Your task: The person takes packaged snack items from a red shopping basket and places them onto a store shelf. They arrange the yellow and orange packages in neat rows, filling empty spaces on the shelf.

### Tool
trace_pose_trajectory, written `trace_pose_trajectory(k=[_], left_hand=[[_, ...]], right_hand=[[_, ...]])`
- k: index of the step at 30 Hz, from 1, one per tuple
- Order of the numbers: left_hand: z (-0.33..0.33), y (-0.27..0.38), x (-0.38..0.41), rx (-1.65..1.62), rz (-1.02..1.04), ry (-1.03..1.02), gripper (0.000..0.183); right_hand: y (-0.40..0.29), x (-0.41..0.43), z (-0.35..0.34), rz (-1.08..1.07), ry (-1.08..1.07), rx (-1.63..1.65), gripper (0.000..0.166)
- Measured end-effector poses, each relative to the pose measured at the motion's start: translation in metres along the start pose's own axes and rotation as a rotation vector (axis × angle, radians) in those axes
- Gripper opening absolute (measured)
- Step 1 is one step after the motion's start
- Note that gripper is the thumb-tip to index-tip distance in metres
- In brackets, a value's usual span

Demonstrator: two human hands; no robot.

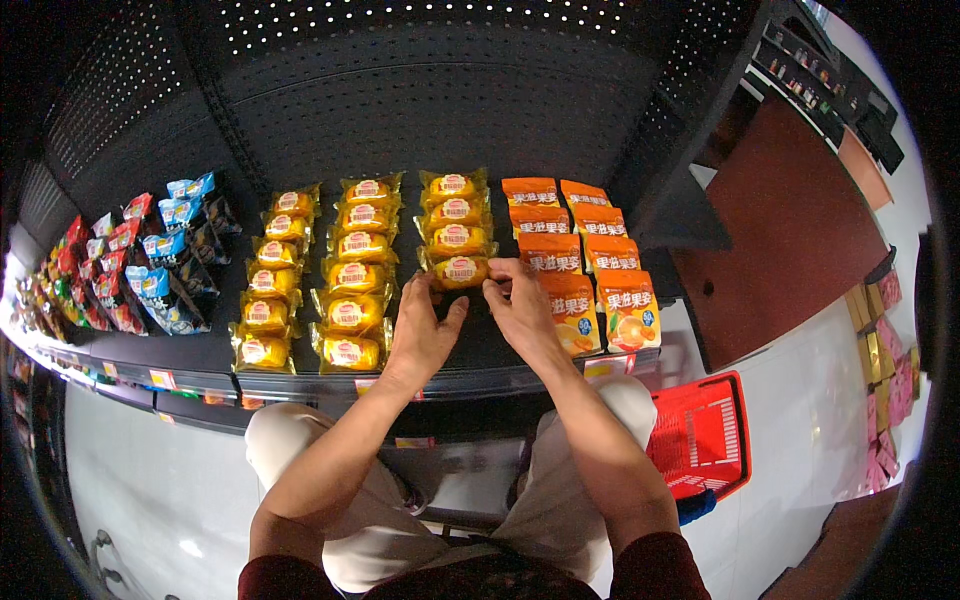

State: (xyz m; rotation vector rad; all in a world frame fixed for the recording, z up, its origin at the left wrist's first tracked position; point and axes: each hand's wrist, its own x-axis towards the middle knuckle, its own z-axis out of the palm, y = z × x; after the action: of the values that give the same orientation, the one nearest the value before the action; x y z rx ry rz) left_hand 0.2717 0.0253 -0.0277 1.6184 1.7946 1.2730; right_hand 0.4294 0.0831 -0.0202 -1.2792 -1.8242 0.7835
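Note:
Both of my hands are at the front packet of wrapped bread [459,273] in the third row of yellow packets on the black shelf [480,352]. The fingers of my left hand [429,322] touch its left end, with the thumb apart below. At its right end, my right hand [519,300] has thumb and forefinger on the wrapper. Behind this packet, several like it stand in line. Two longer rows of the same bread [350,315] lie to the left. Orange snack pouches [628,304] stand in two rows to the right, partly behind my right hand.
Blue snack bags [154,289] and red ones [120,300] fill the shelf's left part. A perforated black back panel [435,112] rises behind. On the floor at right sits a red shopping basket [712,435], below a dark red counter [780,225]. My knees are close under the shelf edge.

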Motion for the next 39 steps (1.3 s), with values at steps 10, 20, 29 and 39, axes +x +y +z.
trace_pose_trajectory(k=[10,20,29,39], left_hand=[[0.000,0.000,0.001,0.103,0.111,0.056,0.064],[-0.003,0.026,-0.026,0.197,0.310,-0.018,0.060],[0.000,0.035,-0.050,0.556,0.526,-0.328,0.066],[0.004,0.063,-0.050,0.740,0.564,-0.498,0.087]], right_hand=[[-0.002,-0.004,0.000,-0.058,0.022,0.034,0.036],[-0.025,-0.049,-0.061,-0.103,0.104,0.426,0.027],[0.108,-0.191,-0.208,0.236,0.532,0.405,0.022],[0.479,-0.404,-0.110,0.614,0.354,1.208,0.036]])
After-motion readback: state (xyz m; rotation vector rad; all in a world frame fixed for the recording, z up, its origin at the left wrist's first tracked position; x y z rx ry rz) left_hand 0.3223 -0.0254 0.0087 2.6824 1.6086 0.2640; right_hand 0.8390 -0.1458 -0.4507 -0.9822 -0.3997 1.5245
